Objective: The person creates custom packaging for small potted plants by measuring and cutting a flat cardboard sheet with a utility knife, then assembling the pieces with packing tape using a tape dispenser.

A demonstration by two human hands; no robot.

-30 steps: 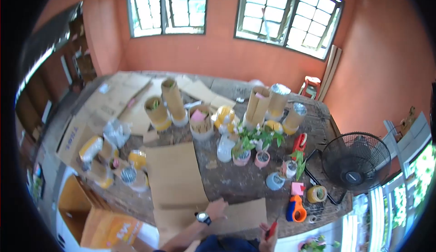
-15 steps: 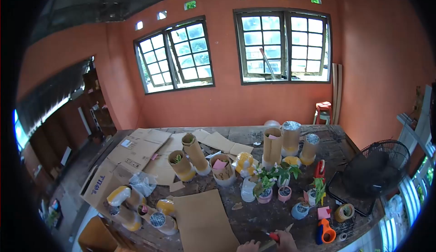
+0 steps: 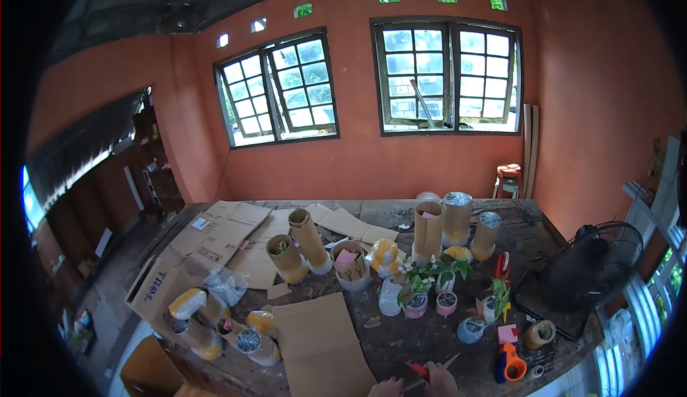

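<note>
At the bottom edge, my right hand point(image 3: 441, 381) is closed around a red-handled tool point(image 3: 421, 371) with a short thin tip pointing up and left; its exact kind is too small to make out. A thin pale strip point(image 3: 451, 360) sticks out past that hand and seems to run down to my left hand point(image 3: 387, 388), whose fingers are closed at its lower end. The frame's edge cuts off part of both hands. Left of them lies a flat sheet of brown cardboard point(image 3: 318, 343), creased across its middle.
Several cardboard tubes point(image 3: 311, 243) and small potted plants point(image 3: 415, 298) stand on the dark table. An orange tape dispenser point(image 3: 512, 365), pink sticky notes point(image 3: 507, 334) and a black fan point(image 3: 590, 264) are at the right. Flattened cardboard boxes point(image 3: 215, 236) lie at the left.
My right hand and the red-handled tool have shifted slightly left, and the tool's handle shows more. My left hand has moved a little left. The whole view has tilted slightly.
</note>
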